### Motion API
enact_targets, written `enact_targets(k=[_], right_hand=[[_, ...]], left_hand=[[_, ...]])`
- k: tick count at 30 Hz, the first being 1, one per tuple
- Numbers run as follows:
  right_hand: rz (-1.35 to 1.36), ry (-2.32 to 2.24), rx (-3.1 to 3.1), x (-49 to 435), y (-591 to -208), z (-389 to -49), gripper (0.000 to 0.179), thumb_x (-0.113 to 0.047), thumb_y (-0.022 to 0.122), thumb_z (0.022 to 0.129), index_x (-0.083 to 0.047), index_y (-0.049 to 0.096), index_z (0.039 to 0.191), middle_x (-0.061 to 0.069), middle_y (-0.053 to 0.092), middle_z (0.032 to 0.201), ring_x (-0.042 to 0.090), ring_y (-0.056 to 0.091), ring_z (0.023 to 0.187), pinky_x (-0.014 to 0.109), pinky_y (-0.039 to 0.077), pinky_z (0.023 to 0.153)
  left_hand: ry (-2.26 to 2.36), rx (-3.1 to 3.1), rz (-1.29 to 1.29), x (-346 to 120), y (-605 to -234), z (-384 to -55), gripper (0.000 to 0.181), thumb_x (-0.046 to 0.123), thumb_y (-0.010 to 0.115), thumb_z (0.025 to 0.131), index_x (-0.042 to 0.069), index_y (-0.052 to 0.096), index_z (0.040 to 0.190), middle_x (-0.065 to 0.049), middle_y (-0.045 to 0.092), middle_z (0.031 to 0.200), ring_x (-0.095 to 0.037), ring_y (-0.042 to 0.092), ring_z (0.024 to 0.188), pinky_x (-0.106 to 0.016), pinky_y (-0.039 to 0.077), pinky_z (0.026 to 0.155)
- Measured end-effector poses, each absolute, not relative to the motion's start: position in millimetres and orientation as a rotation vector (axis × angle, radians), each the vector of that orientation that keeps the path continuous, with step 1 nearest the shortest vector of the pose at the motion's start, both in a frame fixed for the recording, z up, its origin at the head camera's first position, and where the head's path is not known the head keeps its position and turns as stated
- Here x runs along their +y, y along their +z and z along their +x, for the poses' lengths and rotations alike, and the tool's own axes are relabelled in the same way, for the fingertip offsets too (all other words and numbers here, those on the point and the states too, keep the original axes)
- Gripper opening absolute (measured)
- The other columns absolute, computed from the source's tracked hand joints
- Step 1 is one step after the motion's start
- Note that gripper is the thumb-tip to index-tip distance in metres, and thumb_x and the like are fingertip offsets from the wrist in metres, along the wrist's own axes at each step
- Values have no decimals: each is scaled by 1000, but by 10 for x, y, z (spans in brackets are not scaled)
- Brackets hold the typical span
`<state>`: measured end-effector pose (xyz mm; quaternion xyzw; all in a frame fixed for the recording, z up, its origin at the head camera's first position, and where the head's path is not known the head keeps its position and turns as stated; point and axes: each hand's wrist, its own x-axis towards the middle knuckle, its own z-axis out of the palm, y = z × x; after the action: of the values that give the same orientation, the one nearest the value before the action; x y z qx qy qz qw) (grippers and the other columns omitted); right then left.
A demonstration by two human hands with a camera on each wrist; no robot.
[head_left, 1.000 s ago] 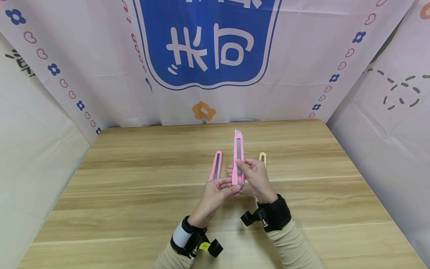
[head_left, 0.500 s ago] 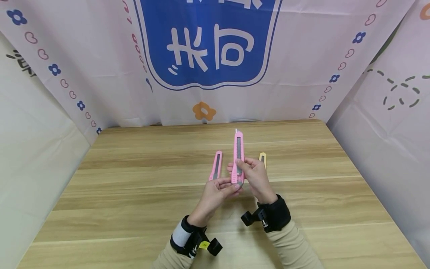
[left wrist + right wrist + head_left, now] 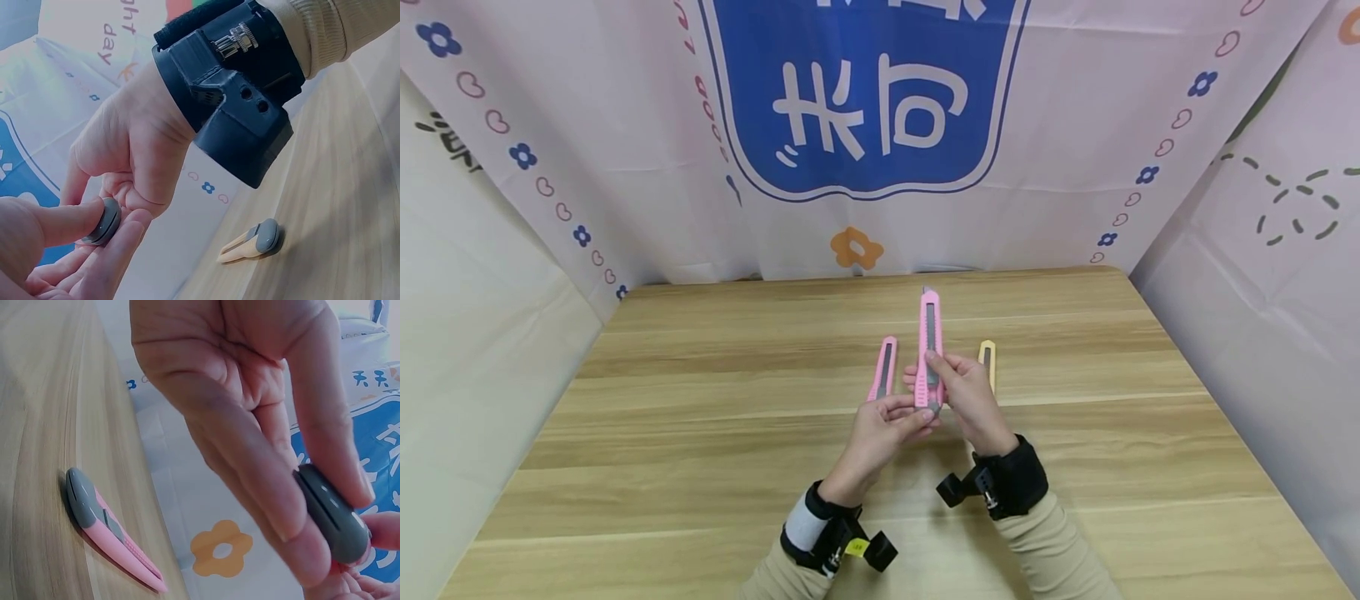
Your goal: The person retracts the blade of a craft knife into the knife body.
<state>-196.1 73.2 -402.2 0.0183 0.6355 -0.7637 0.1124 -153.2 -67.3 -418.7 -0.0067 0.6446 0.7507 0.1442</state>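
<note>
A pink utility knife (image 3: pixel 928 321) stands tip up between both hands in the head view, a small grey tip at its top. My left hand (image 3: pixel 877 437) pinches its grey end cap (image 3: pixel 111 220) between thumb and fingers. Higher on the body, my right hand (image 3: pixel 973 400) grips the knife with the thumb on its front, along the grey slot. The slider is hidden at the thumb. Left of the hands, a second pink utility knife (image 3: pixel 883 367) lies on the table, partly covered in the head view. A yellow utility knife (image 3: pixel 988 358) lies right, behind the right hand.
The wooden table (image 3: pixel 685 433) runs back to a white printed cloth (image 3: pixel 1060 125) with a blue panel. White cloths hang at both sides. A black strap with a camera (image 3: pixel 1022 475) is on the right wrist, and another (image 3: pixel 831 533) on the left.
The held knife has shifted slightly left. Less of its silver blade shows at the top than a second ago. Both hands keep their hold, and the knives on the table lie as before.
</note>
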Motion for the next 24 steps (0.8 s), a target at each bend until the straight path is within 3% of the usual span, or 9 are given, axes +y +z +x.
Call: enact_targets(k=[6, 13, 19, 24], right_hand=[[44, -2235, 1878, 734, -4035, -1956, 37, -22, 50, 101, 6, 58, 124, 12, 77, 95, 11, 75, 82, 23, 62, 79], [-32, -2273, 1850, 744, -4054, -1960, 37, -15, 49, 100, 15, 54, 123, -4, 77, 79, 7, 74, 75, 21, 61, 75], [-78, -2269, 1853, 768, -4046, -1947, 36, -13, 50, 100, 16, 53, 122, -1, 78, 81, 8, 74, 76, 23, 62, 76], [-93, -2263, 1861, 771, -4044, -1953, 37, -12, 50, 100, 17, 53, 122, -7, 76, 77, 8, 74, 77, 21, 61, 77]], left_hand=[[2153, 1849, -10, -670, -4194, -1544, 31, 0, 65, 88, -12, 60, 115, -19, 74, 98, -11, 73, 82, -35, 61, 87], [2141, 1844, -5, -664, -4189, -1542, 30, 1, 65, 88, -12, 60, 115, -19, 75, 97, -12, 73, 81, -38, 60, 89], [2142, 1837, 8, -660, -4191, -1538, 30, 1, 65, 88, -13, 60, 114, -20, 75, 96, -13, 73, 82, -38, 61, 88], [2146, 1839, 16, -667, -4191, -1528, 30, 3, 65, 89, -13, 59, 114, -19, 75, 96, -12, 73, 82, -36, 61, 87]])
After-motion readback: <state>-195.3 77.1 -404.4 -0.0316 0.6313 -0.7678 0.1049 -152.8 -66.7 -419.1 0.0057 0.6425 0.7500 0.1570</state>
